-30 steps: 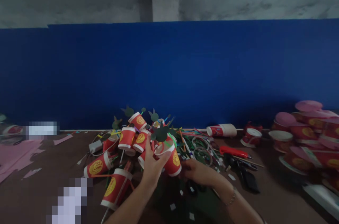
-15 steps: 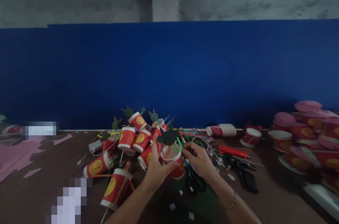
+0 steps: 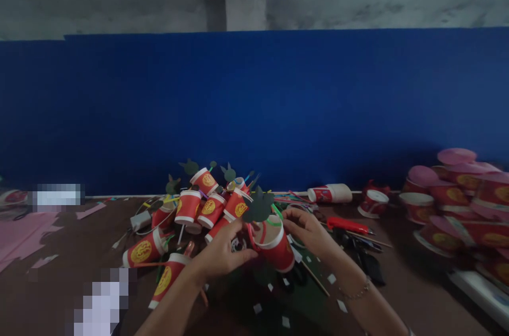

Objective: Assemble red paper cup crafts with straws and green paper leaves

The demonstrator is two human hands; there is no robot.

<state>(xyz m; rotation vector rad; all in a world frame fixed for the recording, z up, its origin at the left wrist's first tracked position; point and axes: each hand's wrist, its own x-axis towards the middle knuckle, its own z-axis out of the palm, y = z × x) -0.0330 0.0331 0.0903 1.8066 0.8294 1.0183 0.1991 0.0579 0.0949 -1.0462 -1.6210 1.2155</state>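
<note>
While its white rim (image 3: 271, 245) faces upward, the red cup (image 3: 280, 255) leans left.

Head-worn view — forward and down over the table (image 3: 413, 293); blue panel (image 3: 254, 113) ahead.

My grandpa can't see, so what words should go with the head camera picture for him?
A left hand and a right hand are at a tilted red paper cup topped by a dark cut-out shape. More red cups are heaped on both sides of a cluttered brown table, before a blue panel.
</note>
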